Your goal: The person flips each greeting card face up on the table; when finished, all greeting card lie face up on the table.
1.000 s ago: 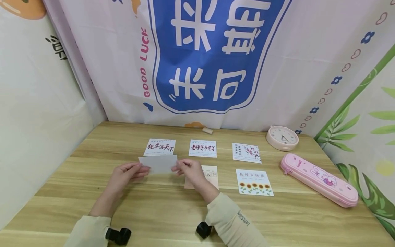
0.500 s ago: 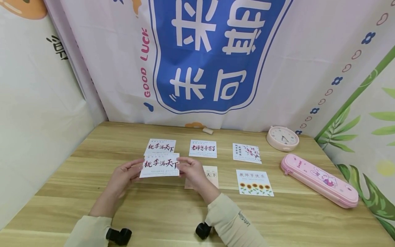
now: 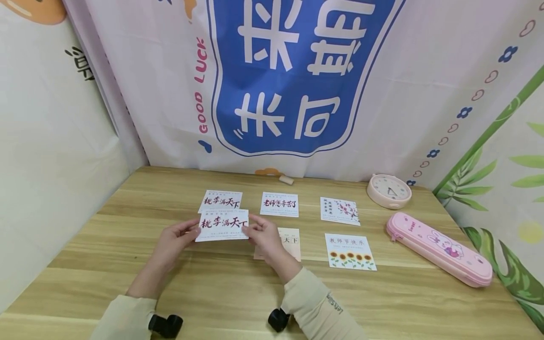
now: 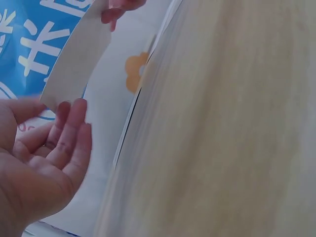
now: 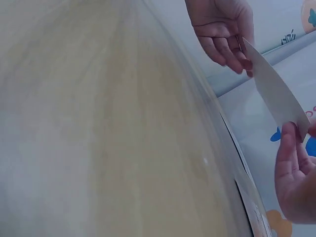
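A white greeting card (image 3: 222,225) with dark red brush lettering is held above the table, its printed face up toward the head camera. My left hand (image 3: 176,238) pinches its left edge between thumb and fingers. On the opposite edge my right hand (image 3: 268,236) pinches it the same way. Both wrist views show the card's plain underside (image 4: 76,59), slightly bowed between the hands. Just behind lies a card with the same lettering (image 3: 221,200), its lower part covered from view. Beneath my right hand is a beige card (image 3: 291,243), partly hidden by that hand.
Other cards lie on the wooden table (image 3: 204,293): one with red lettering (image 3: 279,204), one with plum blossoms (image 3: 340,210), one with sunflowers (image 3: 350,251). At the right are a pink pencil case (image 3: 439,248) and a pink clock (image 3: 388,191). A small beige cylinder (image 3: 286,180) lies near the back edge.
The held card has turned from its plain grey-looking side to its lettered face. Since then it has shifted very slightly up and right, with both hands still holding it.
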`<state>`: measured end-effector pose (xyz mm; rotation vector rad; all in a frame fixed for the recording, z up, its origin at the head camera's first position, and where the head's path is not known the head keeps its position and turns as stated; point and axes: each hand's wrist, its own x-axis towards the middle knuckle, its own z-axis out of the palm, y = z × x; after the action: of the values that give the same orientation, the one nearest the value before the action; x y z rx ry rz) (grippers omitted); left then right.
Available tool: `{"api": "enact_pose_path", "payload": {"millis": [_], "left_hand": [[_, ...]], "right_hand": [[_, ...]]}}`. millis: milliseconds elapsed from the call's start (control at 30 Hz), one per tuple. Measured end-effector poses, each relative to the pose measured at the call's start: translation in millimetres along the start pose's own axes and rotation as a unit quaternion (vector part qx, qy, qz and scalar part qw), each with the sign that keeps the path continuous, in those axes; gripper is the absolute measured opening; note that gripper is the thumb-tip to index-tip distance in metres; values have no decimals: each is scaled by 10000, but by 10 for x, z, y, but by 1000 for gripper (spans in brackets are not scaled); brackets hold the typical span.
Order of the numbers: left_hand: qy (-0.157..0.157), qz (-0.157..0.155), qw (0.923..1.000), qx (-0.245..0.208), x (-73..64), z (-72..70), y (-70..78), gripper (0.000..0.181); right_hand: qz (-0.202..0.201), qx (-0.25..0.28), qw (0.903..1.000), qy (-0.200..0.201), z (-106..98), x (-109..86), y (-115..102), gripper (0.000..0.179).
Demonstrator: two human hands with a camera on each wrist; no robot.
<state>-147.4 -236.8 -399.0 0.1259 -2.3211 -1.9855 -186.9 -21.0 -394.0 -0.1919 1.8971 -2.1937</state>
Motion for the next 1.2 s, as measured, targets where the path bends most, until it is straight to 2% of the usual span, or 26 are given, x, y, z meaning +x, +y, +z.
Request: {"api": "enact_pose_path", "payload": {"millis": [33, 100, 267, 433, 600, 733, 833, 1033, 1200], "left_hand": [[-105, -20, 9999, 101, -36, 14, 74, 52], [-272, -10, 9991, 332, -58, 25, 133, 53], [-585, 111, 9957, 714, -68, 31, 162, 65], [-617, 318, 9934, 914, -68, 39, 150, 67], [-575, 524, 9873, 1385, -49, -11, 127, 65], [-640, 694, 9814, 1669, -39, -77, 110, 62], [-694, 622, 9827, 1600, -47, -127, 107, 62], [-729, 248, 9842, 1597, -102, -254, 111, 66], [-790, 358, 9822, 1664, -103, -339, 50, 66]], "right_hand": [[-46, -65, 9999, -99, 0, -3, -3, 50], [-144, -195, 9993, -302, 5, -9, -8, 55], [-282, -453, 9966, -624, 33, -10, 4, 51], [-343, -713, 9950, -605, 54, -11, 10, 48], [-345, -1101, 9920, -515, 69, -10, 12, 60], [-250, -1126, 9926, -393, 109, -3, 48, 67], [-261, -1206, 9917, -347, 155, -6, 72, 67], [-377, -1607, 9860, -246, 267, -39, 112, 68], [-528, -1807, 9818, -236, 363, -49, 173, 69]]}}
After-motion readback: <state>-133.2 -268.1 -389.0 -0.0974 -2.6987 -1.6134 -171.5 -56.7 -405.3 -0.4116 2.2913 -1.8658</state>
